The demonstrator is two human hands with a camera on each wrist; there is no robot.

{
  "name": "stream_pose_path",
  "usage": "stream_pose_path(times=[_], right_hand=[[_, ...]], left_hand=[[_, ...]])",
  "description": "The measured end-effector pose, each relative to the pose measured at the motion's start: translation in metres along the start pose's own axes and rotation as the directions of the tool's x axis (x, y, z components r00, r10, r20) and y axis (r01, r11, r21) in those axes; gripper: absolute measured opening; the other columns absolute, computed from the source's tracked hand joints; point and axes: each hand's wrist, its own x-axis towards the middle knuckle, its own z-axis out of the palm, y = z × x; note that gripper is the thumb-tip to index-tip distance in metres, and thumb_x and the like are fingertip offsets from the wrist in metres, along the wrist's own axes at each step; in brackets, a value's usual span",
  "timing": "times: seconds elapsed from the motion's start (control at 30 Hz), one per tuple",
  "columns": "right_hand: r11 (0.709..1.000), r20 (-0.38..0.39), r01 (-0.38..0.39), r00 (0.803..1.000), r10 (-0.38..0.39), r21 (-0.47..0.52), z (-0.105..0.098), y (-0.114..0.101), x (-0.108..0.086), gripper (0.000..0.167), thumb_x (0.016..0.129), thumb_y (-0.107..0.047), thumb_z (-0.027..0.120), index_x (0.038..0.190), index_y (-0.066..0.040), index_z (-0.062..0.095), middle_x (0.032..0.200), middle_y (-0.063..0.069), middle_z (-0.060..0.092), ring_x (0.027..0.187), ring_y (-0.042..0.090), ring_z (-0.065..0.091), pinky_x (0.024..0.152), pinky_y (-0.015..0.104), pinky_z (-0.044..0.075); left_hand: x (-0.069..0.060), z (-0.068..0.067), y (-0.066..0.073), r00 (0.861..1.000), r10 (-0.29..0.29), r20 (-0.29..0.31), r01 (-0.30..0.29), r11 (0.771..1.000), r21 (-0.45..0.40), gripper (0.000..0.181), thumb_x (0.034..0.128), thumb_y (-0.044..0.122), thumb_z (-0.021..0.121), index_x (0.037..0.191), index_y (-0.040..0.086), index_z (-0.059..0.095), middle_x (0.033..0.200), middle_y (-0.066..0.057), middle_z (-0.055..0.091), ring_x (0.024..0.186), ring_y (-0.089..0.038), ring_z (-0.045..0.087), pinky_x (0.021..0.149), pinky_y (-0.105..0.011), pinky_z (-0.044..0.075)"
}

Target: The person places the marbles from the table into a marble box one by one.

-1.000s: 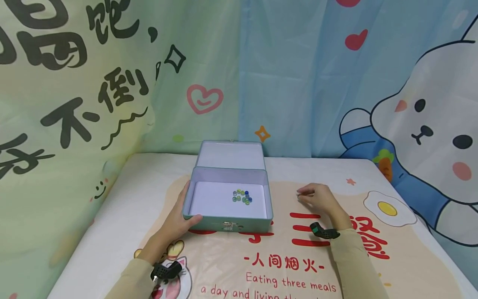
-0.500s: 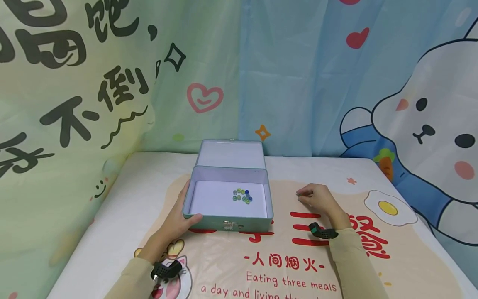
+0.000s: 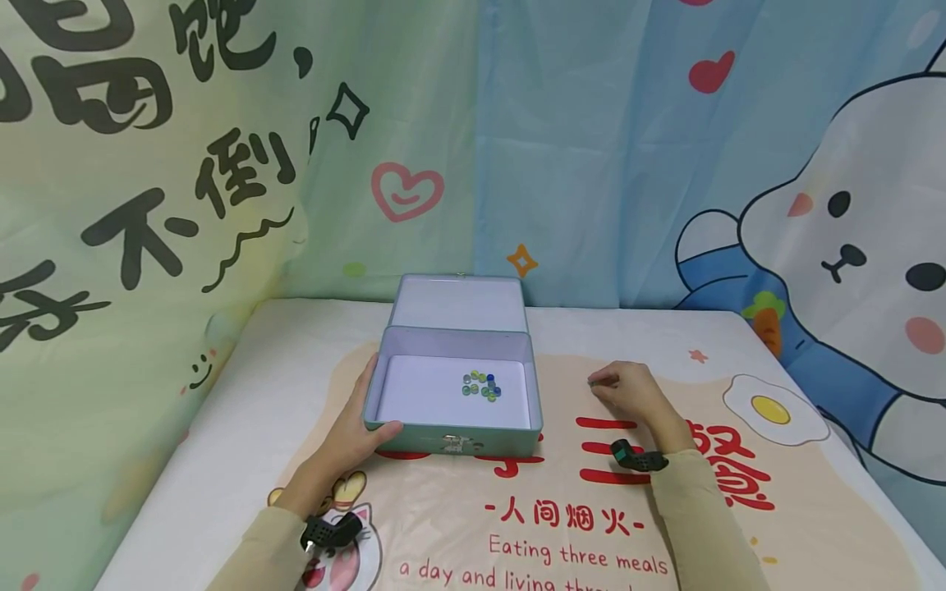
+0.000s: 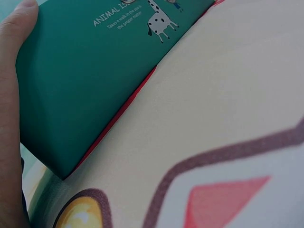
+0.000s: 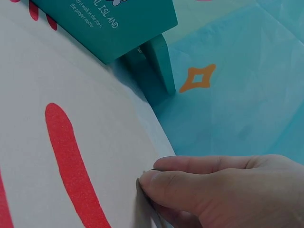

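Note:
A green hinged tin box (image 3: pixel 461 441) with a pale inside stands on the table, its lid (image 3: pixel 458 304) raised at the back. Several small green and blue glass marbles (image 3: pixel 491 379) lie together in its right half. My left hand (image 3: pixel 355 414) grips the box's left side, thumb at the front corner and fingers along the wall. Right of the box, low over the cloth, my right hand (image 3: pixel 631 390) has thumb and index finger pinched together. A small greyish thing (image 3: pixel 591 384) shows at these fingertips; its kind is mostly hidden.
A printed cloth (image 3: pixel 569 550) with red characters and a fried egg picture (image 3: pixel 772 410) covers the table. Behind the table hangs a patterned curtain (image 3: pixel 554 164), close to the raised lid. Each wrist wears a black band (image 3: pixel 331 532).
The head view has shifted very slightly. Both hands, the box and the marbles stay in place.

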Motion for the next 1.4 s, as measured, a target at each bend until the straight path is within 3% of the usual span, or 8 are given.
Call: stream_pose_path(times=[0.2, 0.6, 0.93, 1.1, 1.4], right_hand=[[1.0, -0.005, 0.014, 1.0, -0.014, -0.006, -0.001, -0.008, -0.003, 0.025, 0.088, -0.018, 0.067, 0.111, -0.01, 0.07, 0.108, 0.011, 0.067, 0.1, 0.027, 0.059, 0.088, 0.042, 0.051], [0.992, -0.051, 0.122, 0.991, -0.123, -0.025, -0.004, -0.026, -0.004, 0.025, 0.087, -0.015, 0.068, 0.111, -0.009, 0.071, 0.106, 0.01, 0.068, 0.099, 0.027, 0.061, 0.088, 0.044, 0.051], [0.976, -0.086, 0.218, 0.972, -0.219, -0.025, -0.009, -0.051, -0.01, 0.023, 0.087, -0.012, 0.068, 0.109, -0.008, 0.072, 0.105, 0.008, 0.068, 0.097, 0.025, 0.063, 0.084, 0.042, 0.053], [0.96, -0.12, 0.278, 0.953, -0.279, -0.023, -0.012, -0.062, -0.013, 0.02, 0.086, -0.011, 0.069, 0.105, -0.008, 0.073, 0.102, 0.007, 0.069, 0.093, 0.023, 0.064, 0.081, 0.04, 0.054], [0.946, -0.145, 0.324, 0.936, -0.322, -0.008, -0.013, -0.08, -0.02, 0.019, 0.086, -0.011, 0.069, 0.104, -0.009, 0.074, 0.101, 0.007, 0.069, 0.092, 0.022, 0.065, 0.079, 0.038, 0.055]], left_hand=[[0.004, 0.005, -0.038, 1.0, 0.009, -0.014, -0.008, 1.0, 0.015, 0.107, 0.0763, 0.031, 0.072, 0.153, 0.032, -0.003, 0.159, -0.014, 0.009, 0.138, -0.04, 0.024, 0.104, -0.064, 0.023], [0.005, 0.005, -0.04, 1.0, 0.003, -0.027, -0.003, 1.0, 0.021, 0.105, 0.0765, 0.03, 0.071, 0.152, 0.036, -0.002, 0.159, -0.012, 0.011, 0.138, -0.037, 0.025, 0.103, -0.064, 0.024], [0.005, 0.004, -0.039, 1.0, 0.02, -0.009, -0.02, 1.0, 0.02, 0.106, 0.0777, 0.026, 0.07, 0.152, 0.033, -0.004, 0.159, -0.013, 0.008, 0.14, -0.04, 0.022, 0.103, -0.065, 0.024], [0.005, 0.004, -0.04, 1.0, 0.019, -0.012, -0.019, 1.0, 0.013, 0.106, 0.0772, 0.026, 0.071, 0.152, 0.033, -0.003, 0.16, -0.011, 0.008, 0.14, -0.04, 0.022, 0.104, -0.065, 0.023], [0.006, 0.005, -0.037, 1.0, 0.028, -0.015, -0.028, 1.0, 0.007, 0.105, 0.0774, 0.029, 0.07, 0.153, 0.033, -0.003, 0.159, -0.014, 0.009, 0.139, -0.04, 0.024, 0.103, -0.064, 0.024]])
